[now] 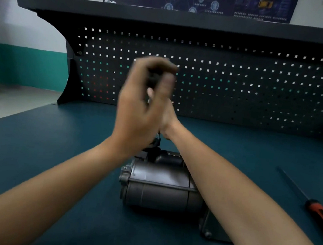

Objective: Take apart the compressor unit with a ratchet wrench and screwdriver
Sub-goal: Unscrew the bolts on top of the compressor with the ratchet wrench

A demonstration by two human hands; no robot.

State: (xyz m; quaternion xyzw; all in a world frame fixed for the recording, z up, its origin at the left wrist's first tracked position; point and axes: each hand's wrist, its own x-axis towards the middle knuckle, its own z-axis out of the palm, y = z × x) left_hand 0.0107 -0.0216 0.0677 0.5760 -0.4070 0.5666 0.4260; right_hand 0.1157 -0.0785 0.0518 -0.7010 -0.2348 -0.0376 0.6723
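Note:
The grey cylindrical compressor unit (pixel 160 187) lies on the blue bench top (pixel 54 161). Both hands are raised above its far end, blurred. My left hand (pixel 138 104) curls its fingers round the dark handle of the ratchet wrench (pixel 152 78). My right hand (pixel 168 107) sits right behind it, mostly hidden, and appears to grip the same handle. The tool's lower end (pixel 158 137) meets a dark fitting on top of the compressor. A screwdriver (pixel 319 214) with a red and black handle lies on the bench at the right.
A black pegboard back panel (pixel 239 80) with a shelf over it closes off the rear of the bench. The bench's left edge runs diagonally at the left, with floor beyond. A metal bracket (pixel 211 230) sticks out of the compressor's near right end.

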